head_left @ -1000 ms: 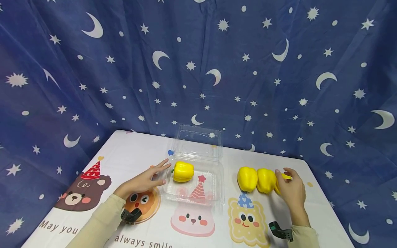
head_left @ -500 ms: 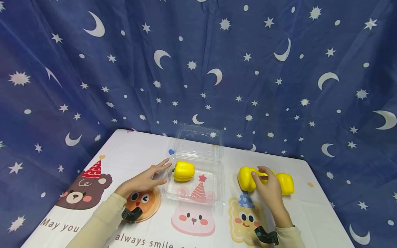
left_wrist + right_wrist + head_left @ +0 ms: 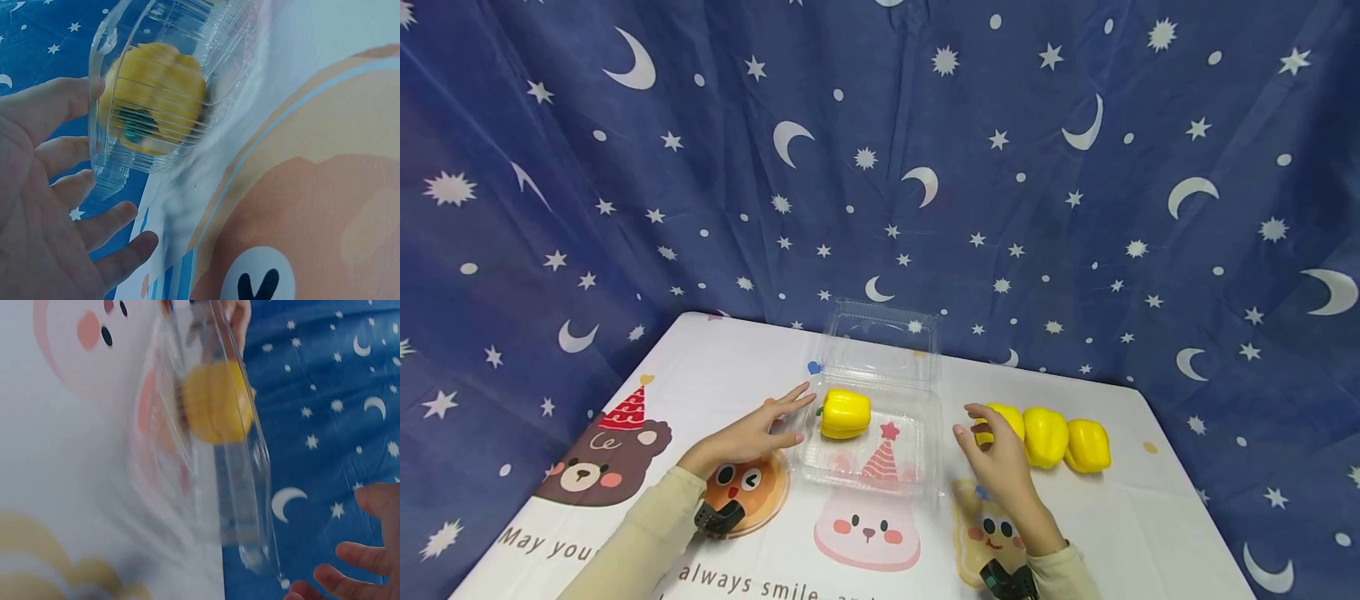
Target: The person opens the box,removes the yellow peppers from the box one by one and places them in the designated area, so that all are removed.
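Note:
A clear plastic clamshell container (image 3: pixel 917 475) lies with its lid raised at the back. One yellow bell pepper (image 3: pixel 846 414) rests on its side in the container's left part, its green stem facing left. My left hand (image 3: pixel 748 435) is beside the container's left edge with fingers spread; in the left wrist view, the thumb and fingers (image 3: pixel 69 100) touch or nearly touch the rim. Relaxed and holding nothing, my right hand (image 3: pixel 1006 471) is between the container and a row of yellow bell peppers (image 3: pixel 1046 437). It partly covers the leftmost pepper (image 3: pixel 1009 418).
A white tablecloth (image 3: pixel 737 350) with printed cartoon animals and lettering covers the table. Behind it hangs a blue curtain (image 3: pixel 880 167) with moons and stars. The row's rightmost pepper (image 3: pixel 1087 446) stands near the table's right side.
My right hand has moved left from the rightmost pepper, passing over the others, with nothing in it. The left hand, the container and the pepper inside stay as they were.

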`<state>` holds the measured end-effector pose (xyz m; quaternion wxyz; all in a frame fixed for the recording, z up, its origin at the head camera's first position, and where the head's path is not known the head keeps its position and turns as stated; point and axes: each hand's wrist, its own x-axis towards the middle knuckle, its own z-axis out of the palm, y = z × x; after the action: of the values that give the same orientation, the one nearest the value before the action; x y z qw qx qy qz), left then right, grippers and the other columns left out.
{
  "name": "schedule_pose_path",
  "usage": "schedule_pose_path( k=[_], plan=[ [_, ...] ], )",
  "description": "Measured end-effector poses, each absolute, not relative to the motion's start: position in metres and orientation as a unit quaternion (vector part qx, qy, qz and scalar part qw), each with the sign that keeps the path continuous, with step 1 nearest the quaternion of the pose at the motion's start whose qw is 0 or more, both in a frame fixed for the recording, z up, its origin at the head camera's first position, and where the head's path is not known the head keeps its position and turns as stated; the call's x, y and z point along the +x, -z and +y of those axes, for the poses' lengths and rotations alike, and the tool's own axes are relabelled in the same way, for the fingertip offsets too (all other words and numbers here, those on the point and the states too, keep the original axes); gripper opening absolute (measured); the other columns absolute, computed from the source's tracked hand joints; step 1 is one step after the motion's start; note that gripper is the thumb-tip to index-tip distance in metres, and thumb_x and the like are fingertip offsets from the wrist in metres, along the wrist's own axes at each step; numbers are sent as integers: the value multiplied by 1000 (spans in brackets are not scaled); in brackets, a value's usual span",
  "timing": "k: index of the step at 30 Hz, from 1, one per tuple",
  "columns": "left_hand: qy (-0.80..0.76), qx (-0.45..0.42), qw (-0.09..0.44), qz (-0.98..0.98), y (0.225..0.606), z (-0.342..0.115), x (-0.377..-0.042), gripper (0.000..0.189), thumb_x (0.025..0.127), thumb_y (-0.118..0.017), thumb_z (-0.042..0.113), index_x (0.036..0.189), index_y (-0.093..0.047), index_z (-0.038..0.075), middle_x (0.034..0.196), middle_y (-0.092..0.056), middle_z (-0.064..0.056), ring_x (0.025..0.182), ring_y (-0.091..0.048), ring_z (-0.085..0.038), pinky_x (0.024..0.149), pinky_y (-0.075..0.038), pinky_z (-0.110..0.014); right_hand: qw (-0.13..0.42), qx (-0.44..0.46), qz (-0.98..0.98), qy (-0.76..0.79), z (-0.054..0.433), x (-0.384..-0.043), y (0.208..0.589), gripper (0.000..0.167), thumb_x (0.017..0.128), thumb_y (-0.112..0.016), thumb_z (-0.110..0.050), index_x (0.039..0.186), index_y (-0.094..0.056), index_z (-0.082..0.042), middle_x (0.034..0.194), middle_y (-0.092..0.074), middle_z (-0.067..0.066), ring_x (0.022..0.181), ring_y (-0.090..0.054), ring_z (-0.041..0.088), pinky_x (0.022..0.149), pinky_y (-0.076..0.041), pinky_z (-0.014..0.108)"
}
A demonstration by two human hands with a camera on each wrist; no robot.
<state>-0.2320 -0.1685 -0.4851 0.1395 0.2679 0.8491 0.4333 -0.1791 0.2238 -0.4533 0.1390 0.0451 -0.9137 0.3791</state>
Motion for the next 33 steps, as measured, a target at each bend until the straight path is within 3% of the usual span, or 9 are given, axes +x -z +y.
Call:
schedule_pose_path(
  k=[11,21,33],
  plan=[
    [-436,270,142,846,485,-169,-231,66,100,-63,18,158,-34,8,171,-9,-17,155,-2,-51,118,7,-76,131,107,-901,-400,181,-170,460,41,92,-74,-21,130,-63,-9,127,-67,11,106,-67,29,82,-61,47],
    [-441,265,143,845,487,-169,-230,65,100,-62,18,158,-34,9,172,-9,-15,155,1,-52,117,7,-76,111,145,-905,-385,147,-169,462,40,92,-72,-21,130,-62,-13,127,-68,6,106,-66,27,88,-59,46],
    [-439,272,132,846,486,-167,-232,65,99,-63,17,157,-35,6,171,-11,-18,155,-4,-52,118,7,-76,84,170,-903,-386,118,-182,467,44,93,-71,-27,133,-61,-10,132,-65,9,108,-66,31,85,-59,44]
  ],
)
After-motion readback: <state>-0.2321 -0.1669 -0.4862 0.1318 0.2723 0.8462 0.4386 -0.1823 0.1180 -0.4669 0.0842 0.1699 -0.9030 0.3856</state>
